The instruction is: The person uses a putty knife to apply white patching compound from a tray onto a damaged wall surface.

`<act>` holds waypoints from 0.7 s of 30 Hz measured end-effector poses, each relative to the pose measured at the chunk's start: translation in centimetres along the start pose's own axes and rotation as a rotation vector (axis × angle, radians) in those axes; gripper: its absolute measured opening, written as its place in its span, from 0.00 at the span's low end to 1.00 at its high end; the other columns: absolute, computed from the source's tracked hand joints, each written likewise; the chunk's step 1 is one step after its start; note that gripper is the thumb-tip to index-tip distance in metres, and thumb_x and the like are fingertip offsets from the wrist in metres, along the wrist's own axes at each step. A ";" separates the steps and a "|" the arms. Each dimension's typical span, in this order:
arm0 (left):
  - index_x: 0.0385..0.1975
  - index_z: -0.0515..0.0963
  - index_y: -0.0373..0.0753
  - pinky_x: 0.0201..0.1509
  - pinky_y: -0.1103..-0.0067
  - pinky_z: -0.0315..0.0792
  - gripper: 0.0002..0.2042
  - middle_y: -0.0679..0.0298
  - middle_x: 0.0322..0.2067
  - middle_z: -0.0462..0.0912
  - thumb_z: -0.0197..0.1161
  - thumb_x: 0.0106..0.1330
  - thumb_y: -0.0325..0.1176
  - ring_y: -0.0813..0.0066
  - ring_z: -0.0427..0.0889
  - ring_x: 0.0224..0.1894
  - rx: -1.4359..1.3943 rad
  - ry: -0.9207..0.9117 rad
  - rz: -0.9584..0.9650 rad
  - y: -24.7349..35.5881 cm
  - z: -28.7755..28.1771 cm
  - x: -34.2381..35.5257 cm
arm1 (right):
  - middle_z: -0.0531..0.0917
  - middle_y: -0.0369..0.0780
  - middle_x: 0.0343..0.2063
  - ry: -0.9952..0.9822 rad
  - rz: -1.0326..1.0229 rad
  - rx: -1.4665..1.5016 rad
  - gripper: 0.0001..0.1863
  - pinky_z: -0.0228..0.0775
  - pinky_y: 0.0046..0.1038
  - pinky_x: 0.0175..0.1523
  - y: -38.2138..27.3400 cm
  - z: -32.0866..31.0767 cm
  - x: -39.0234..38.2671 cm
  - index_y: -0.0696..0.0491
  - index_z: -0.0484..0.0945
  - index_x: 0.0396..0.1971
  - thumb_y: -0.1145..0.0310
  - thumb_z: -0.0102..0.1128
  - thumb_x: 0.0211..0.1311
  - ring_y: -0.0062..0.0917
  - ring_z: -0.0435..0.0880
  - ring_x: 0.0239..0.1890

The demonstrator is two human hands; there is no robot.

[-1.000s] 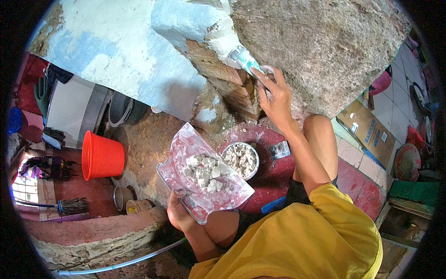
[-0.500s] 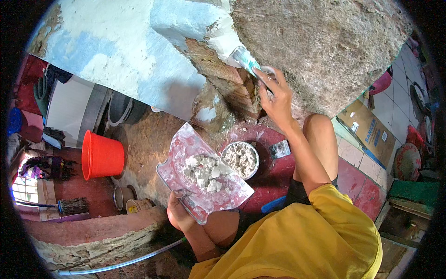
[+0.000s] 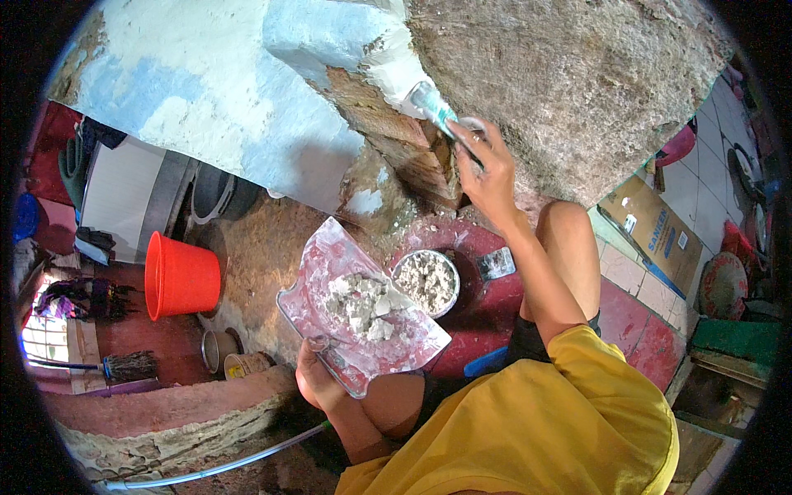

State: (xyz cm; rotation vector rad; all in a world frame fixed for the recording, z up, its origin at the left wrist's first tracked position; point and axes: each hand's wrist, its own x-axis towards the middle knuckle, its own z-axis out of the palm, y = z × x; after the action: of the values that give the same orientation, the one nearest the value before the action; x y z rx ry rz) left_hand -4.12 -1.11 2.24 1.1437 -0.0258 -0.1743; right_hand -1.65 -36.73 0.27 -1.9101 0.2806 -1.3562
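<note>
My left hand (image 3: 316, 375) grips the lower left edge of a stained pink board (image 3: 307, 280), which carries lumps of pale grey paste (image 3: 367, 305). My right hand (image 3: 488, 169) holds a scraper (image 3: 433, 105) with a wide pale blade, angled up to the white filled patch (image 3: 393, 68) on a broken wall edge, above exposed crumbly brownish material (image 3: 388, 132). A round tub (image 3: 426, 283) of whitish lumpy mix stands right of the board, beside a small smeared metal blade (image 3: 496, 263).
A red bucket (image 3: 183, 276), a dark basin (image 3: 221, 196), small pots (image 3: 219, 351), a brush (image 3: 128, 367), and a pink-topped ledge (image 3: 157, 396) with a pale hose (image 3: 214, 470) occupy the left. At right lie cardboard (image 3: 652, 231) and tiled floor (image 3: 709, 173). My bent knee (image 3: 565, 227) is beside my right arm.
My right hand and the scraper have shifted very slightly left along the patch. The board in my left hand and the tub look unmoved.
</note>
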 end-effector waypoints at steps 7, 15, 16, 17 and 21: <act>0.40 0.74 0.29 0.42 0.70 0.76 0.14 0.56 0.38 0.79 0.57 0.60 0.33 0.66 0.79 0.39 -0.073 0.218 -0.242 1.5 1.7 0.7 | 0.75 0.46 0.43 -0.035 -0.012 -0.039 0.22 0.70 0.31 0.45 0.4 0.1 -0.4 0.49 0.79 0.46 0.82 0.55 0.49 0.39 0.77 0.42; 0.41 0.73 0.29 0.44 0.69 0.76 0.14 0.55 0.40 0.78 0.57 0.60 0.32 0.65 0.79 0.40 0.092 0.057 -0.065 1.1 1.6 0.1 | 0.74 0.46 0.43 0.009 -0.012 -0.017 0.22 0.70 0.31 0.44 0.5 0.2 -0.9 0.49 0.79 0.46 0.83 0.55 0.49 0.38 0.77 0.42; 0.42 0.73 0.30 0.45 0.69 0.76 0.14 0.55 0.41 0.78 0.56 0.60 0.32 0.65 0.79 0.41 0.191 0.003 0.040 1.0 1.7 -0.1 | 0.74 0.46 0.43 0.019 -0.003 -0.025 0.22 0.70 0.31 0.45 0.9 0.3 -0.8 0.49 0.79 0.46 0.83 0.55 0.49 0.38 0.77 0.42; 0.42 0.72 0.29 0.45 0.69 0.75 0.14 0.55 0.41 0.78 0.56 0.61 0.32 0.65 0.79 0.41 0.057 0.026 -0.067 1.2 1.8 0.1 | 0.74 0.46 0.43 0.029 0.005 -0.032 0.22 0.70 0.30 0.45 1.1 0.4 -0.8 0.49 0.79 0.46 0.83 0.55 0.49 0.38 0.77 0.42; 0.44 0.71 0.28 0.45 0.69 0.75 0.14 0.55 0.42 0.77 0.54 0.62 0.31 0.64 0.78 0.42 -0.127 0.076 -0.220 1.4 1.0 0.8 | 0.74 0.46 0.44 -0.035 -0.021 -0.042 0.23 0.70 0.31 0.45 1.0 0.4 -1.2 0.49 0.79 0.46 0.83 0.55 0.49 0.39 0.77 0.43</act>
State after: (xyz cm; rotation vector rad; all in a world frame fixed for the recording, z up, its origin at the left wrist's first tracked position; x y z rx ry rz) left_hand -3.31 -1.62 3.87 1.0244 0.1764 -0.3235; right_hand -1.57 -36.55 -1.29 -1.9750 0.2745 -1.3383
